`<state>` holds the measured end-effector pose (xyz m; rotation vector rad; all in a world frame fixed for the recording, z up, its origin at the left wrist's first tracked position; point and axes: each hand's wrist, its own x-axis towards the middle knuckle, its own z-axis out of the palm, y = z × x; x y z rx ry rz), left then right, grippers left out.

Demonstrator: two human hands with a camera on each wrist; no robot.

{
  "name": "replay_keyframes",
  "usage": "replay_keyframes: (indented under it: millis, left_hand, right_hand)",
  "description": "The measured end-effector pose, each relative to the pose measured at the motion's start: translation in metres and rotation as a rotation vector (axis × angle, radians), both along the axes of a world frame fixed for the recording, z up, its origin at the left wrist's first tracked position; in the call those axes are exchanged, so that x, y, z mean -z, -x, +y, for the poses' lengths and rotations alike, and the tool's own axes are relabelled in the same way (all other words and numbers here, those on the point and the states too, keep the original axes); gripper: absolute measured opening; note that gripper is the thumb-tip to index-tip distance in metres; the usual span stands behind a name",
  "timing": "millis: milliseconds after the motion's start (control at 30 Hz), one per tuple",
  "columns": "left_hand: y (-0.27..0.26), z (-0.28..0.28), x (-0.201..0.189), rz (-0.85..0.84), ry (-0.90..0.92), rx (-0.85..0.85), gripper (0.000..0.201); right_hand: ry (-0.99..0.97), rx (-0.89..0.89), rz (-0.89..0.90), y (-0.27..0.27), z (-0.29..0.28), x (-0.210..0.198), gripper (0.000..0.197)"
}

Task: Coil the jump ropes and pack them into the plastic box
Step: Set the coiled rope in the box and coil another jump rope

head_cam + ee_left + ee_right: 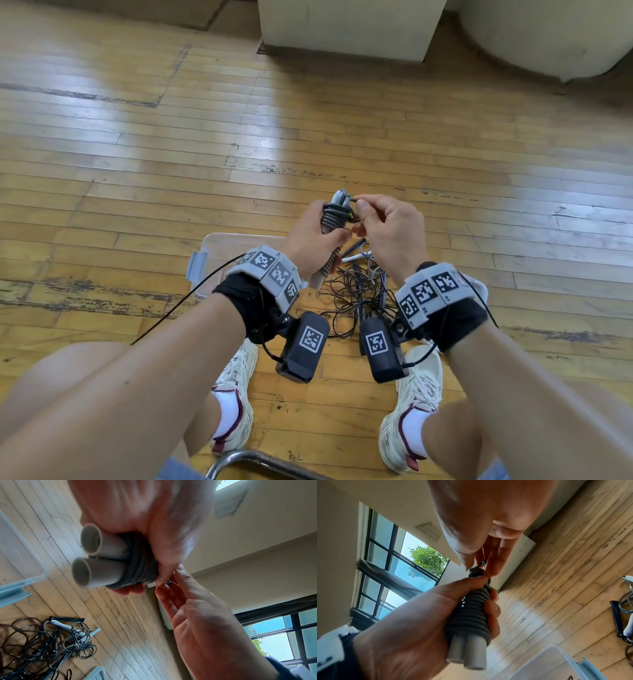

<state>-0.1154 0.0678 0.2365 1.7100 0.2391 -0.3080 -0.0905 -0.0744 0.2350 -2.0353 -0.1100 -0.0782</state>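
Observation:
My left hand grips a jump rope bundle: two grey handles side by side with dark cord wound tightly around them. My right hand pinches the loose cord end at the top of the bundle, thumb and forefinger together. Both hands are held up above the floor. A clear plastic box sits on the floor below my left wrist, partly hidden by it. A tangled pile of other jump ropes lies on the floor beside the box, under my hands.
Worn wooden floorboards spread all around. A cream cabinet base and a rounded cream object stand at the far side. My knees and white sneakers frame the pile; a metal chair tube is at the bottom edge.

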Motion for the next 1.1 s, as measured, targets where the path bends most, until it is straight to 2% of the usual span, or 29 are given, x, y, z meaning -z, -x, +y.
replay_keyframes:
  millis: [100,200,400,567,800,967,1100]
  left_hand:
    - [-0.001,0.001,0.001,0.015,0.002,-0.022,0.029]
    - [-0.001,0.001,0.002,0.029,0.006,-0.013,0.031]
    - [-0.003,0.000,-0.004,0.039,0.024,-0.024,0.032]
    - [-0.003,0.002,-0.010,0.031,0.015,0.015,0.032]
    - [-0.002,0.002,-0.015,0.095,0.065,0.034,0.032]
    - [-0.005,0.002,-0.022,0.169,0.186,-0.035,0.032]
    - [-0.004,0.003,-0.022,0.171,0.166,-0.062,0.037]
  right_hand:
    - [0.072,-0.070,0.023,0.001,0.002,0.006,0.029]
    - [0.079,-0.024,0.023,0.000,0.003,0.010,0.029]
    - [-0.053,0.050,0.052,-0.004,0.001,0.005,0.014]
    - [-0.213,0.086,0.102,-0.004,-0.003,-0.003,0.012]
    - [0.060,0.038,-0.038,-0.008,-0.006,-0.002,0.013]
    - [0.175,-0.014,-0.136,-0.009,-0.010,-0.004,0.014]
    - [0.248,-0.066,-0.172,-0.010,-0.012,-0.009,0.014]
